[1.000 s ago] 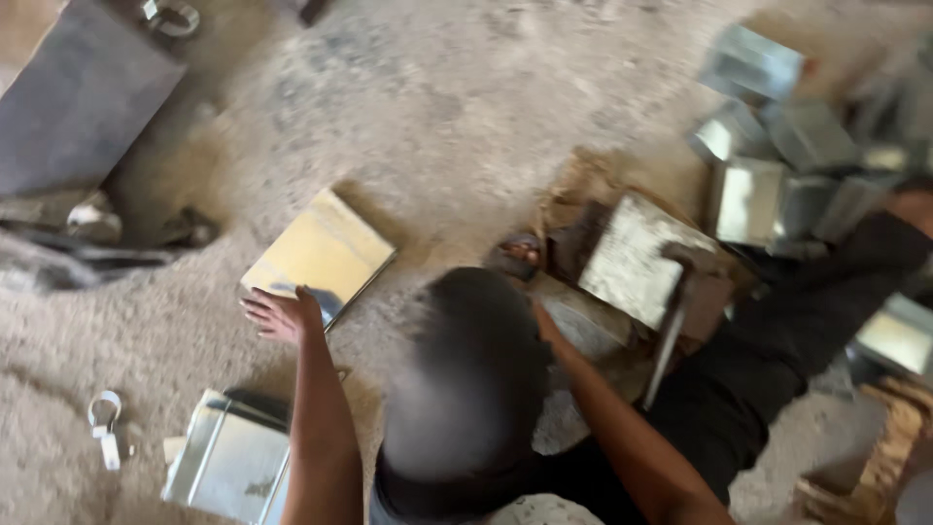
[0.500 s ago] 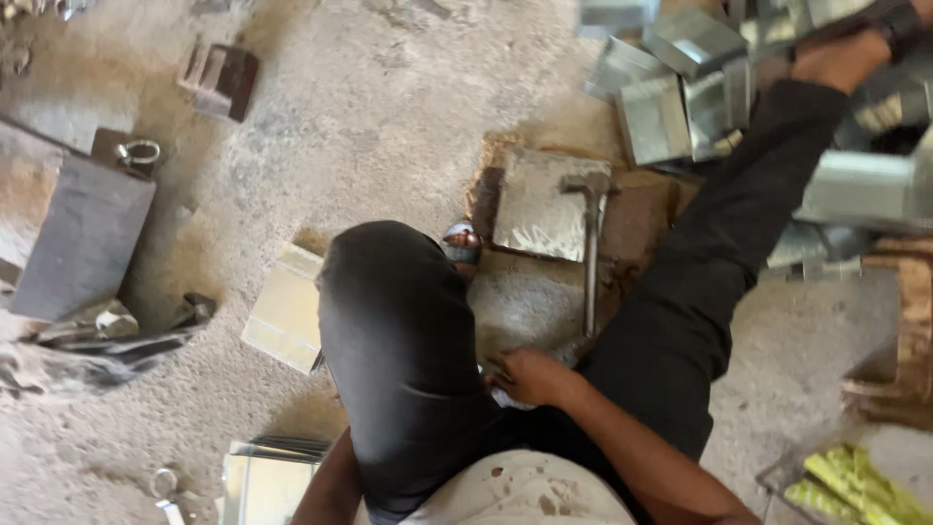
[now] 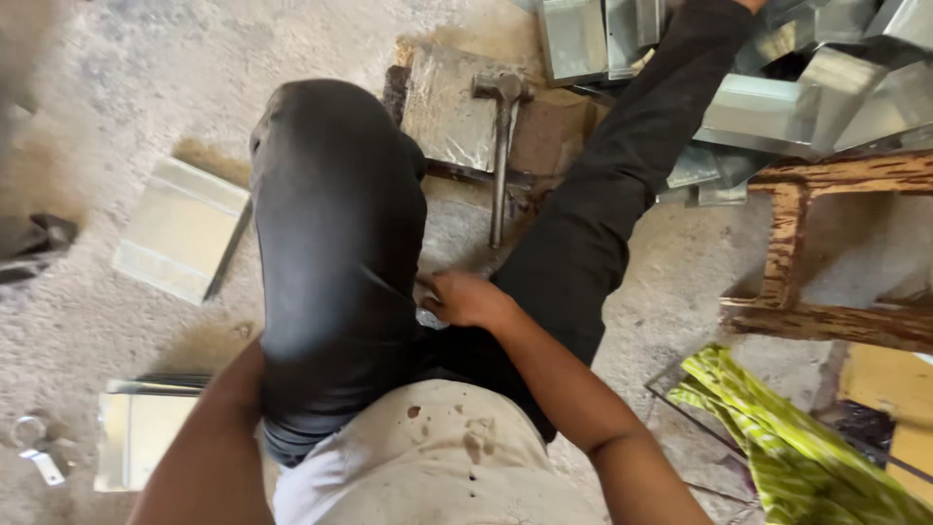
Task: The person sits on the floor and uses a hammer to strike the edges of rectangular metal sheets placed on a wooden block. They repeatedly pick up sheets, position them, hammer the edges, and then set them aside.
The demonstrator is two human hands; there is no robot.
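The right hand (image 3: 465,297) rested loosely curled, knuckles up, between the thighs near the middle. The left forearm ran down behind the raised left knee, its hand hidden from view.

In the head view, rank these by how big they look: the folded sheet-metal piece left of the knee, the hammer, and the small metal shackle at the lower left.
1. Folded grey sheet-metal piece, largest.
2. Steel hammer lying on the metal plate, long but thin.
3. Small metal shackle, smallest.
The shackle lies nearer the camera, yet looks clearly smallest.
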